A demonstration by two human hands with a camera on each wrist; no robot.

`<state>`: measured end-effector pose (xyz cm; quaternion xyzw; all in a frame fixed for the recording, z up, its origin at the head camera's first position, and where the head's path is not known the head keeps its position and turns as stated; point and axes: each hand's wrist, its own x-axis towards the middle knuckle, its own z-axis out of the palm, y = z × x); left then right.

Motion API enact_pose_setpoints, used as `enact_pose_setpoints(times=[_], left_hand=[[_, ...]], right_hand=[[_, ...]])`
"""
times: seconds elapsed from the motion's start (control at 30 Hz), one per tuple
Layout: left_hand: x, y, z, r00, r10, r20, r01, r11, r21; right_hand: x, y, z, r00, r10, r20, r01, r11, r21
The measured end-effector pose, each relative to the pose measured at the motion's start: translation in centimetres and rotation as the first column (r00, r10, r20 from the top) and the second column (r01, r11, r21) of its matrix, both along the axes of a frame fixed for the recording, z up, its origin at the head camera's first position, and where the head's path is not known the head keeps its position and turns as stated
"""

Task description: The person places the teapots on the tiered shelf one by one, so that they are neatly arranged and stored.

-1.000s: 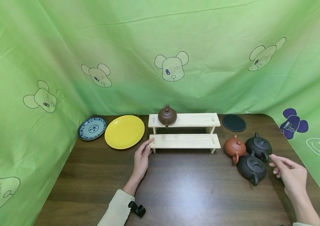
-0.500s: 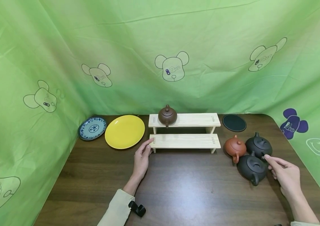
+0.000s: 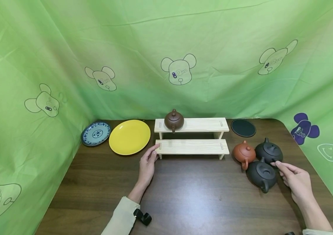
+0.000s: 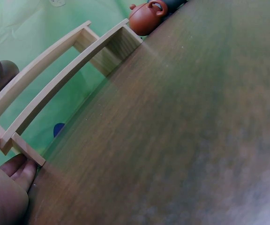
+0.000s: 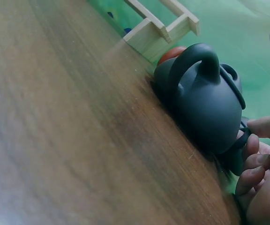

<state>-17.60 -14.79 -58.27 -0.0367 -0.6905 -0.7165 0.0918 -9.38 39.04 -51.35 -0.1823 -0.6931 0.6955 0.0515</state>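
A two-tier wooden stand (image 3: 191, 147) stands at the middle of the table. My left hand (image 3: 147, 164) holds the left end of its lower tier; in the left wrist view the fingers (image 4: 25, 173) curl by the leg. On the right, my right hand (image 3: 298, 182) pinches the handle of the rear black teapot (image 3: 267, 150) between thumb and fingers. That teapot is mostly hidden in the right wrist view behind the front black teapot (image 5: 205, 110). A reddish-brown teapot (image 3: 243, 152) sits close to both. The upper tier bears a dark brown teapot (image 3: 173, 120) toward its left end.
A yellow plate (image 3: 129, 137) and a blue patterned plate (image 3: 96, 133) lie left of the stand. Behind the teapots, a dark round mat (image 3: 243, 127) lies near the table's back edge. Green cloth (image 3: 125, 42) with bear-head prints hangs around the table (image 3: 190, 195).
My right hand has moved slightly left and now pinches the rear black teapot's handle. The left hand stays on the stand; the teapots have not visibly moved.
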Motion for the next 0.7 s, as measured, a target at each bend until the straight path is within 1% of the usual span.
enact_pose_setpoints(times=[0.03,0.07,0.17,0.3,0.37,0.43,0.47,0.53,0.57,0.67,0.7], left_hand=[[-0.2,-0.1,-0.4,1.000,-0.001,0.016,0.001,1.000,0.005],[-0.2,-0.1,-0.4,0.999,-0.002,0.039,0.001,1.000,0.005],[-0.2,-0.2,-0.5,0.999,-0.005,0.036,0.005,1.000,-0.005],[-0.3,-0.3,-0.7,0.999,-0.005,0.032,0.005,1.000,-0.012],[-0.2,-0.2,-0.5,0.999,0.002,0.032,-0.001,1.000,-0.019],[0.0,0.0,0.0,1.000,0.012,0.027,-0.011,1.000,-0.017],[0.2,0.1,0.3,1.000,0.017,0.008,-0.017,1.000,-0.025],[0.8,0.3,1.4,0.999,0.013,-0.049,-0.014,1.000,-0.024],[0.9,0.4,1.7,0.997,0.013,-0.077,-0.015,1.000,-0.024],[1.1,0.6,2.2,0.991,0.007,-0.137,-0.012,0.999,-0.033],[1.1,0.6,2.1,0.992,0.006,-0.128,-0.009,1.000,-0.023]], right_hand=[[0.0,0.1,0.0,1.000,0.004,-0.005,-0.004,1.000,-0.013],[0.0,0.1,0.0,1.000,0.008,-0.011,-0.008,1.000,-0.028],[0.0,0.2,0.0,0.999,0.014,-0.038,-0.016,0.998,-0.059],[0.0,0.2,-0.1,0.999,0.015,-0.051,-0.018,0.998,-0.061],[0.1,0.2,-0.1,0.998,0.010,-0.060,-0.014,0.998,-0.057],[0.1,0.2,-0.1,0.997,0.006,-0.075,-0.010,0.998,-0.060],[0.1,0.2,-0.1,0.996,0.002,-0.084,-0.008,0.998,-0.063],[0.1,0.1,-0.1,0.995,-0.005,-0.103,-0.003,0.997,-0.078],[0.1,0.1,-0.1,0.994,-0.008,-0.110,-0.002,0.996,-0.087],[0.2,0.0,-0.1,0.992,-0.021,-0.121,0.007,0.993,-0.115],[0.2,-0.1,-0.1,0.992,-0.026,-0.123,0.011,0.992,-0.124]])
